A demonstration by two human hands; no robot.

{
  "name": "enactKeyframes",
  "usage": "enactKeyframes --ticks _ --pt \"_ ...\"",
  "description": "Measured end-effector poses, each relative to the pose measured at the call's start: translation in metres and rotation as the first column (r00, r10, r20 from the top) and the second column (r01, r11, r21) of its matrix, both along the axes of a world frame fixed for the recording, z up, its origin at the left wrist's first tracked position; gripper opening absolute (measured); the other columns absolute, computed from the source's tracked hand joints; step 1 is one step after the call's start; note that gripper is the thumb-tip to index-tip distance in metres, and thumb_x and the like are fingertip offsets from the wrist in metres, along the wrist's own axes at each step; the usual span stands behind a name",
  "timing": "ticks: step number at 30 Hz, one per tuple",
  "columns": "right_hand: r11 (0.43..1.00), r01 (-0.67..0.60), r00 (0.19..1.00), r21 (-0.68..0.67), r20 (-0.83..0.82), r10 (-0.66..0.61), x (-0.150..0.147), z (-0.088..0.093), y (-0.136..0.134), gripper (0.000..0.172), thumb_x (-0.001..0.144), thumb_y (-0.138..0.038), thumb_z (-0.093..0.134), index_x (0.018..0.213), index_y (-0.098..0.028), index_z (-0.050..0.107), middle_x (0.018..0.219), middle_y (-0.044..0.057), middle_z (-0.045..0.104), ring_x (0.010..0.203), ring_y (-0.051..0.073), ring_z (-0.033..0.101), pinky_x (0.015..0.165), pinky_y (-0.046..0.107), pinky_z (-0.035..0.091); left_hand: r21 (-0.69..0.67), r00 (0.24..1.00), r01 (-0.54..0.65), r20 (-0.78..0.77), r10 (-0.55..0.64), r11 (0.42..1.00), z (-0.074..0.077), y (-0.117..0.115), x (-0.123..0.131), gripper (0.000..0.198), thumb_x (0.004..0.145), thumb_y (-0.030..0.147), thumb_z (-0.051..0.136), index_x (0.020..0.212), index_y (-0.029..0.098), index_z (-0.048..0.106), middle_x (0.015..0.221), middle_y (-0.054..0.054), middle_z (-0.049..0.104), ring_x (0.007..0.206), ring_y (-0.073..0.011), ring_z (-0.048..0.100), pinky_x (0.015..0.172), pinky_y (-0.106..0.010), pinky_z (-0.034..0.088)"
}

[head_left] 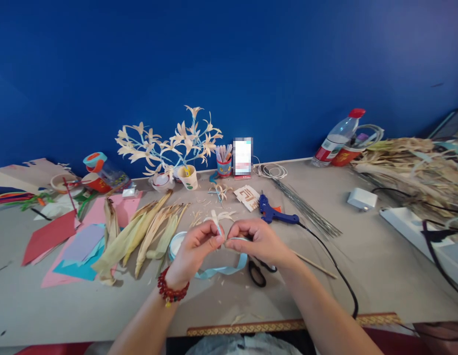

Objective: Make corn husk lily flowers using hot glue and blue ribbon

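Observation:
Both hands meet over the middle of the table. My left hand (193, 251), with a red bead bracelet on the wrist, pinches a small cream husk flower (218, 219) at its stem. My right hand (256, 241) is closed on a light blue ribbon (223, 269) that runs up to the stem and trails down in a loop under the hands. The ribbon roll (174, 244) lies flat just left of my left hand. Black scissors (257, 272) lie under my right wrist. A thin wooden stick (315, 266) sticks out to the right.
Corn husks (142, 236) and coloured paper sheets (79, 244) lie at left. A blue glue gun (275, 213) with black cord, wire stems (308, 212), a husk-flower tree in a cup (177, 148), a pen cup (224, 167), a bottle (337, 135), dried husks (409, 162) and a power strip (406, 222) fill the back and right.

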State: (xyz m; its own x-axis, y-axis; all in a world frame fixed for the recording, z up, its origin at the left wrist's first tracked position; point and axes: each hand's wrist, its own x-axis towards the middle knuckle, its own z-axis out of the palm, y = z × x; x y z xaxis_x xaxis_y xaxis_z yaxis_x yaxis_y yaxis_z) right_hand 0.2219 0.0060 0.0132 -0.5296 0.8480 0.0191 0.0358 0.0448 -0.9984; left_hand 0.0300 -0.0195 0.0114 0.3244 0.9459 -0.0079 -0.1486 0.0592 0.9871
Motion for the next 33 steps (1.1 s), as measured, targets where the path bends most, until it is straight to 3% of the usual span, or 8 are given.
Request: enactKeyframes --ticks 6,11,14,18,21,24,28,33 --pt "0.997 0.029 0.999 0.077 -0.021 -0.027 -0.001 -0.001 -0.001 0.022 0.077 -0.035 0.074 0.073 -0.014 0.068 0.064 -0.002 0.06 0.056 0.009 0.047 0.053 0.019 0.035 0.034 0.999 0.008 -0.052 -0.006 0.999 0.006 0.002 -0.004 0.018 0.085 0.031 0.067 0.078 0.016 0.063 0.074 0.0 0.054 0.069 -0.011 0.048 0.066 -0.022 0.039" --pt "0.92 0.095 0.994 0.381 0.012 -0.108 -0.003 0.003 -0.005 0.015 0.084 -0.027 0.069 0.076 -0.015 0.071 0.067 0.002 0.069 0.058 0.01 0.056 0.054 0.019 0.039 0.118 0.989 -0.105 -0.091 0.116 0.988 0.007 -0.003 -0.007 0.016 0.083 0.03 0.07 0.076 0.016 0.067 0.074 -0.001 0.06 0.07 -0.0127 0.055 0.068 -0.025 0.045" --pt "0.802 0.125 0.992 0.585 -0.05 -0.119 -0.003 0.005 -0.009 0.01 0.087 -0.023 0.067 0.082 -0.015 0.07 0.074 0.004 0.074 0.062 0.012 0.064 0.059 0.019 0.044 0.243 0.981 -0.135 -0.105 0.164 0.961 0.004 -0.006 -0.008 0.015 0.082 0.03 0.07 0.076 0.016 0.069 0.075 -0.004 0.065 0.069 -0.0161 0.06 0.067 -0.029 0.049" --pt "0.548 0.131 0.987 0.826 -0.056 -0.151 0.0 0.006 -0.018 0.008 0.09 -0.017 0.062 0.095 -0.017 0.068 0.074 0.005 0.073 0.06 0.012 0.062 0.058 0.022 0.042 0.517 0.967 -0.16 -0.09 0.238 0.841 -0.004 -0.007 -0.011 0.015 0.087 0.028 0.064 0.077 0.019 0.07 0.07 -0.004 0.069 0.07 -0.0199 0.065 0.076 -0.039 0.054" --pt "0.375 0.072 0.975 0.924 0.013 -0.22 0.003 0.007 -0.026 0.016 0.092 -0.018 0.055 0.103 -0.015 0.066 0.06 0.002 0.063 0.05 0.013 0.051 0.051 0.026 0.033 0.681 0.97 -0.168 -0.016 0.244 0.713 -0.008 -0.007 -0.012 0.01 0.087 0.024 0.062 0.086 0.023 0.072 0.074 -0.004 0.072 0.072 -0.0207 0.067 0.079 -0.044 0.055" --pt "0.283 0.026 0.967 0.959 0.047 -0.251 0.006 0.009 -0.035 0.021 0.095 -0.018 0.048 0.106 -0.013 0.065 0.059 0.002 0.06 0.051 0.014 0.05 0.052 0.027 0.035 0.748 0.982 -0.104 -0.028 0.187 0.655 -0.007 -0.008 -0.012 0.016 0.088 0.019 0.061 0.095 0.026 0.072 0.078 -0.005 0.074 0.073 -0.0213 0.069 0.077 -0.044 0.056" --pt "0.267 0.021 0.958 0.963 0.057 -0.28 0.012 0.01 -0.046 0.022 0.097 -0.018 0.046 0.105 -0.012 0.065 0.06 0.002 0.062 0.053 0.014 0.054 0.054 0.027 0.04 0.764 0.98 -0.083 -0.054 0.191 0.64 -0.006 -0.01 -0.012 0.017 0.088 0.019 0.06 0.097 0.028 0.071 0.081 -0.005 0.076 0.074 -0.0226 0.07 0.078 -0.046 0.057" --pt "0.339 0.044 0.964 0.94 0.049 -0.26 0.018 -0.001 -0.059 0.031 0.102 -0.029 0.038 0.109 -0.012 0.063 0.063 0.005 0.063 0.054 0.015 0.055 0.054 0.028 0.04 0.761 0.966 -0.134 -0.043 0.256 0.634 -0.014 -0.01 -0.014 0.014 0.087 0.021 0.061 0.093 0.028 0.071 0.078 -0.005 0.075 0.073 -0.0241 0.071 0.074 -0.048 0.058"
